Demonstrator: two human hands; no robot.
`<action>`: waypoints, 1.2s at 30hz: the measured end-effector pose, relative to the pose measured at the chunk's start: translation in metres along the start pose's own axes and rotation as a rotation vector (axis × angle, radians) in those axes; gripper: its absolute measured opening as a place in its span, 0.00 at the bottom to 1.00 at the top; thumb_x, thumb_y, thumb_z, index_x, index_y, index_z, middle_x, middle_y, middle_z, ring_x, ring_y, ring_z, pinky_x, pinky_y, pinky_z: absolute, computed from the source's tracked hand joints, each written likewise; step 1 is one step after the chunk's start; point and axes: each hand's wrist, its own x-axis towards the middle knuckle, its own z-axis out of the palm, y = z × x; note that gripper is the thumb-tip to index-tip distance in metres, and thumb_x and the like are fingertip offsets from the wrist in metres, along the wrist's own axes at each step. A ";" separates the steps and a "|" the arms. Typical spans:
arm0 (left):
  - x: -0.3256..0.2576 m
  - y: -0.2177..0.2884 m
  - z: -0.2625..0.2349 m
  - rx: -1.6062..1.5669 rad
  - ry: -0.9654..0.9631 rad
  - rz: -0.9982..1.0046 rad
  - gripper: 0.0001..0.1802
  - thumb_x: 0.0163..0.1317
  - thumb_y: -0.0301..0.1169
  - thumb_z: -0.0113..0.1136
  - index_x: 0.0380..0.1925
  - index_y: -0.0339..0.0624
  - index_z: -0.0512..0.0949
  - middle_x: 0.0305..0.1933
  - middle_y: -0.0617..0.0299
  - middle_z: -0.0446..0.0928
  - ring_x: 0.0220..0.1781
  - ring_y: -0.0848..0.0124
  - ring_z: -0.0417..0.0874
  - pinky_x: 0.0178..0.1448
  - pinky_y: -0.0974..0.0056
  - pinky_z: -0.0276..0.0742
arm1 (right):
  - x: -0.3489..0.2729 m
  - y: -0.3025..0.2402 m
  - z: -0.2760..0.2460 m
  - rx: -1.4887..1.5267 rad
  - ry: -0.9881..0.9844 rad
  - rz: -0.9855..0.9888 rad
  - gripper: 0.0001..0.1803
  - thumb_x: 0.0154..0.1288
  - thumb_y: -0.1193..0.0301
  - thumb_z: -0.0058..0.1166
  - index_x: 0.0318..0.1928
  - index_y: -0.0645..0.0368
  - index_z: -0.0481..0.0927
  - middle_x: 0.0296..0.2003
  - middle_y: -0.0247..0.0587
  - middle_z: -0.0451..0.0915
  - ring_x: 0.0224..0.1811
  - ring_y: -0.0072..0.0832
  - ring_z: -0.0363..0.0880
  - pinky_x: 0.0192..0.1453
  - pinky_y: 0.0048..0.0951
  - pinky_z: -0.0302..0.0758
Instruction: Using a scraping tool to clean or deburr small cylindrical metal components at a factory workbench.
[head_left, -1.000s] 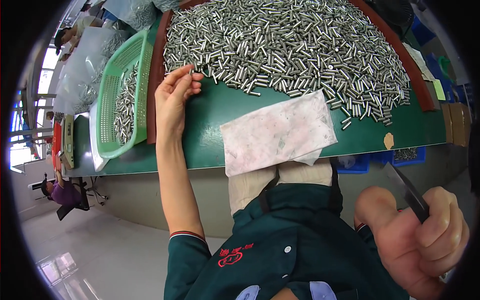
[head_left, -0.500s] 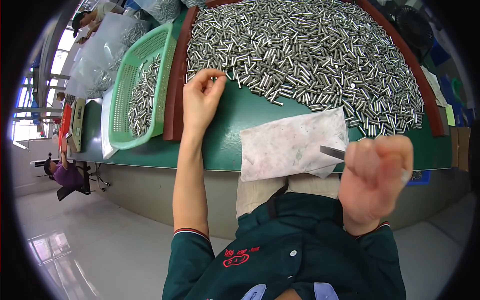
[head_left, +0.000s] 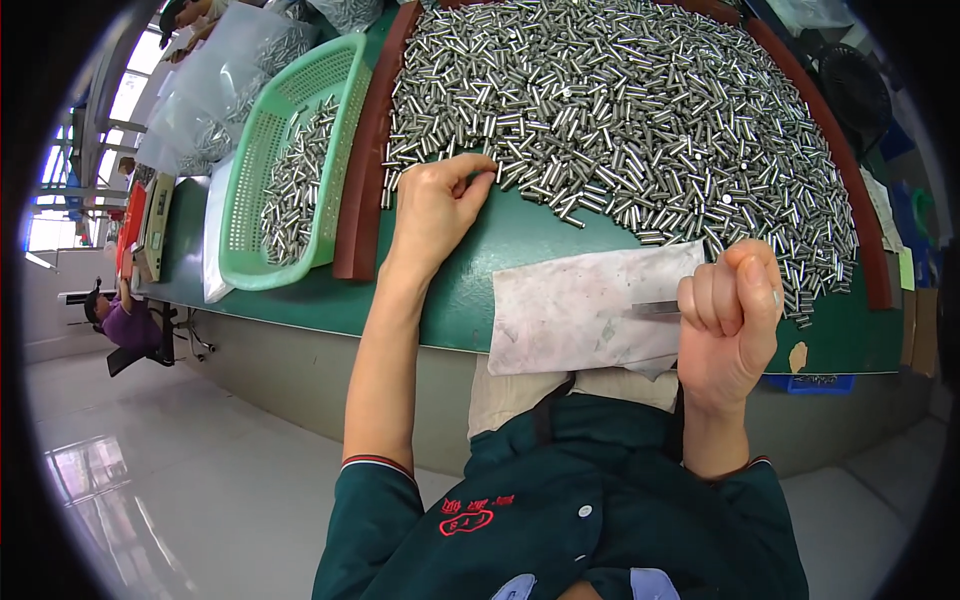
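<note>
A broad heap of short, shiny metal pins (head_left: 620, 110) covers the far part of the green table (head_left: 460, 300). My left hand (head_left: 440, 205) is at the heap's near-left edge, thumb and forefinger pinched together beside the closest pins. Whether a pin is between those fingertips cannot be made out. My right hand (head_left: 735, 310) is closed in a fist around a thin, flat metal tool (head_left: 655, 308), whose grey end points left above a stained white cloth (head_left: 580, 310). The rest of the tool is hidden inside the fist.
Dark red rails (head_left: 360, 210) border the heap left and right. Left of them stands a green plastic basket (head_left: 235, 220) partly filled with pins, near clear bags (head_left: 210, 105) of pins. A blue bin (head_left: 830, 385) sits below the table edge. A person in purple (head_left: 135, 328) sits far left.
My left hand has shifted right along the heap's near edge. My right hand has moved up and slightly left, still gripping the metal tool. The view has shifted slightly.
</note>
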 end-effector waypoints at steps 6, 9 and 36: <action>0.003 -0.001 0.006 -0.028 -0.027 -0.046 0.04 0.46 0.24 0.59 0.25 0.38 0.78 0.09 0.68 0.59 0.12 0.83 0.57 0.17 0.73 0.52 | -0.001 0.000 -0.011 0.039 0.018 0.030 0.06 0.61 0.73 0.41 0.31 0.63 0.70 0.10 0.21 0.52 0.11 0.11 0.44 0.17 0.17 0.45; 0.004 -0.001 0.009 -0.006 -0.036 -0.066 0.03 0.46 0.24 0.58 0.23 0.37 0.76 0.09 0.68 0.59 0.12 0.82 0.57 0.17 0.73 0.53 | -0.001 0.003 -0.016 0.060 0.053 0.053 0.06 0.61 0.73 0.41 0.31 0.63 0.70 0.09 0.22 0.51 0.11 0.11 0.44 0.17 0.18 0.45; 0.332 0.084 0.100 -0.026 -0.043 0.294 0.09 0.41 0.33 0.55 0.19 0.38 0.77 0.19 0.52 0.75 0.23 0.60 0.77 0.32 0.61 0.71 | -0.012 0.000 -0.029 0.247 0.209 0.091 0.06 0.57 0.78 0.39 0.24 0.66 0.65 0.12 0.30 0.59 0.13 0.14 0.50 0.20 0.20 0.53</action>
